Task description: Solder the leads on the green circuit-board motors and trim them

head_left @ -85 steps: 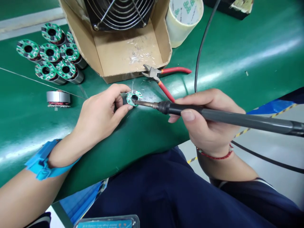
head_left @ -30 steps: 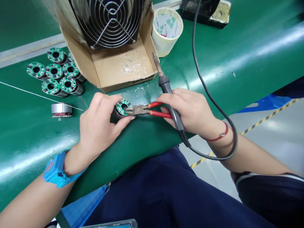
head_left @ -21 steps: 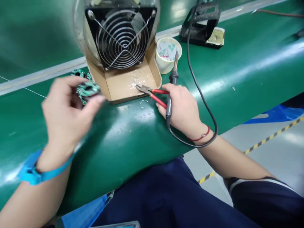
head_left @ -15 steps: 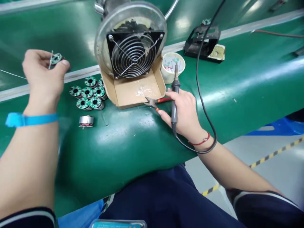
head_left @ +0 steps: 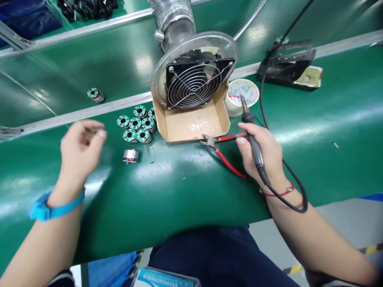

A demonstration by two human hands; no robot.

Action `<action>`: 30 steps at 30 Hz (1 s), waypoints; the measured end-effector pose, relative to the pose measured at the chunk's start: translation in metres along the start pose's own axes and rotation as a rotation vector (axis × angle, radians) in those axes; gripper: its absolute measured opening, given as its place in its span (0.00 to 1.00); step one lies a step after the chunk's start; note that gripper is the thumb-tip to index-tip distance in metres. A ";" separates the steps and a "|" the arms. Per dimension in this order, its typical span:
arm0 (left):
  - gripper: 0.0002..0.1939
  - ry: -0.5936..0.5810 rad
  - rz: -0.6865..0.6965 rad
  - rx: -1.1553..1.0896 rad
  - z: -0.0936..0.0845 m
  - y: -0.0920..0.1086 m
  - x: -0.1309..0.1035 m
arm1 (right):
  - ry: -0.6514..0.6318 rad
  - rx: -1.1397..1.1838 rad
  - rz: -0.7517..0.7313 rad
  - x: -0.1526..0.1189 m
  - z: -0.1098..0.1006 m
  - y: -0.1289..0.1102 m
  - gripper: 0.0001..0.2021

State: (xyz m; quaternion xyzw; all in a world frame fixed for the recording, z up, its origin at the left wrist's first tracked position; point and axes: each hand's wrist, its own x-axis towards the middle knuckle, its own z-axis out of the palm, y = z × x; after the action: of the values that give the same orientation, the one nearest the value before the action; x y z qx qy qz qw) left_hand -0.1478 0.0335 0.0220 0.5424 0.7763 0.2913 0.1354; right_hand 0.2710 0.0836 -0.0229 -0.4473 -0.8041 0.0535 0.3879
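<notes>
My left hand (head_left: 82, 149) hovers over the left of the bench, fingers bent and a little apart, with nothing visible in them. Beyond it, a small motor part with a green circuit board (head_left: 95, 95) rests behind the pale strip. A soldering iron (head_left: 255, 149) is in the grip of my right hand (head_left: 266, 151), its tip pointing up and away. Beside that hand lie red-handled cutting pliers (head_left: 229, 161), jaws at the box's front edge; one handle runs behind my fingers. Several similar motor parts (head_left: 135, 124) stand grouped left of the box, and a silver one (head_left: 131, 155) sits nearer me.
A fan with a wire guard (head_left: 194, 89) stands over a cardboard box (head_left: 182, 142) with clippings in it. Right of it is a tape roll (head_left: 254, 95), then a black iron stand (head_left: 287, 65) with a sponge (head_left: 311, 76). The iron's black cable (head_left: 299, 207) loops past my right wrist.
My left hand has let go of the motor part, which now stands behind the strip, and has drawn back towards me. My right hand has moved away from the pliers, still holding the iron.
</notes>
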 end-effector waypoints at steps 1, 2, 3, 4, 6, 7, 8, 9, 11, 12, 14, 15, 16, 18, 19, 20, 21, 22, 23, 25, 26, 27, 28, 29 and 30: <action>0.17 -0.080 0.010 -0.017 0.000 -0.001 -0.020 | -0.001 0.009 0.006 0.000 0.000 0.000 0.15; 0.20 -0.176 0.051 0.020 0.002 -0.003 -0.037 | -0.006 0.018 0.015 -0.001 0.001 0.000 0.15; 0.23 -0.256 0.087 0.061 0.004 -0.003 -0.050 | -0.009 0.027 0.020 -0.002 0.001 0.000 0.15; 0.26 -0.316 0.127 0.108 0.007 -0.003 -0.058 | -0.013 0.032 0.022 -0.003 0.001 0.000 0.16; 0.26 -0.358 0.184 0.183 0.014 0.000 -0.065 | -0.018 0.033 0.021 -0.006 0.001 0.001 0.16; 0.25 -0.350 0.194 0.197 0.017 0.002 -0.064 | -0.012 0.032 0.014 -0.007 0.001 0.001 0.16; 0.23 -0.340 0.196 0.200 0.020 0.005 -0.062 | -0.009 0.030 0.013 -0.008 0.001 0.002 0.16; 0.22 -0.344 0.196 0.195 0.022 0.009 -0.060 | -0.008 0.027 0.015 -0.010 0.000 0.002 0.16; 0.23 -0.412 0.207 0.167 0.023 0.018 -0.057 | -0.010 0.021 0.024 -0.012 -0.001 0.000 0.17; 0.23 -0.469 0.225 0.150 0.023 0.022 -0.056 | -0.011 0.018 0.031 -0.013 -0.002 0.000 0.17; 0.25 -0.568 0.262 0.122 0.024 0.028 -0.057 | -0.005 0.017 0.032 -0.015 -0.004 -0.002 0.18; 0.28 -0.594 0.265 0.106 0.025 0.029 -0.058 | 0.001 0.020 0.028 -0.015 -0.004 -0.003 0.18; 0.31 -0.604 0.249 0.086 0.027 0.029 -0.060 | 0.006 0.023 0.028 -0.015 -0.004 -0.004 0.18; 0.38 -0.585 0.169 0.034 0.032 0.027 -0.063 | 0.009 0.033 0.027 -0.016 -0.004 -0.004 0.18; 0.40 -0.555 0.125 0.007 0.036 0.025 -0.065 | 0.009 0.039 0.027 -0.016 -0.004 -0.004 0.18; 0.39 -0.519 0.094 -0.016 0.039 0.023 -0.067 | 0.010 0.046 0.027 -0.016 -0.004 -0.004 0.18; 0.36 -0.474 0.081 -0.028 0.042 0.021 -0.068 | 0.012 0.052 0.029 -0.015 -0.003 -0.004 0.18; 0.32 -0.424 0.089 -0.029 0.046 0.020 -0.069 | 0.015 0.059 0.031 -0.015 -0.003 -0.004 0.17; 0.27 -0.375 0.109 -0.023 0.049 0.020 -0.070 | 0.020 0.065 0.036 -0.015 -0.003 -0.004 0.17; 0.21 -0.303 0.156 -0.014 0.054 0.023 -0.071 | 0.038 0.083 0.049 -0.015 -0.005 -0.005 0.17; 0.19 -0.287 0.166 -0.025 0.055 0.025 -0.071 | 0.049 0.094 0.055 -0.015 -0.006 -0.007 0.18; 0.18 -0.283 0.166 -0.050 0.057 0.029 -0.073 | 0.060 0.107 0.057 -0.016 -0.008 -0.009 0.18; 0.18 -0.295 0.153 -0.089 0.058 0.033 -0.075 | 0.072 0.122 0.056 -0.017 -0.010 -0.013 0.18; 0.19 -0.318 0.129 -0.141 0.059 0.037 -0.078 | 0.083 0.144 0.053 -0.018 -0.012 -0.018 0.19; 0.20 -0.351 0.102 -0.197 0.060 0.042 -0.082 | 0.085 0.180 0.049 -0.019 -0.014 -0.024 0.20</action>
State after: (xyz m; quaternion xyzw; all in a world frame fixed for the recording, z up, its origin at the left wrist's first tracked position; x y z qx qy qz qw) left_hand -0.0530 -0.0134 -0.0094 0.6073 0.6801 0.2735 0.3062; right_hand 0.2702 0.0511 -0.0137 -0.4319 -0.7677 0.1160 0.4590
